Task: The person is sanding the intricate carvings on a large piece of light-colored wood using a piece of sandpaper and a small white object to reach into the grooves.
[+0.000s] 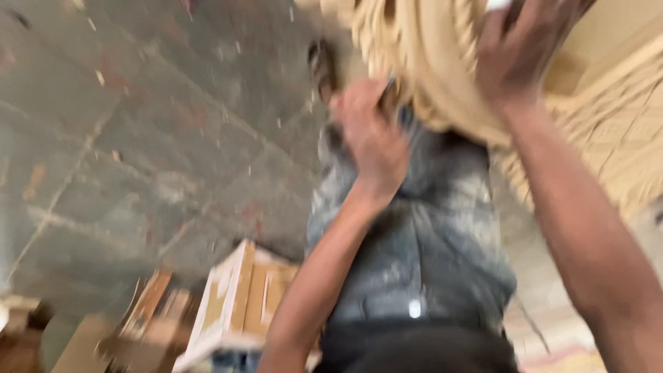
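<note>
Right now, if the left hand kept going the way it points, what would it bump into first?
The left hand points up toward the carved pale wooden piece; it would probably meet that first, though blur hides whether they already touch.
</note>
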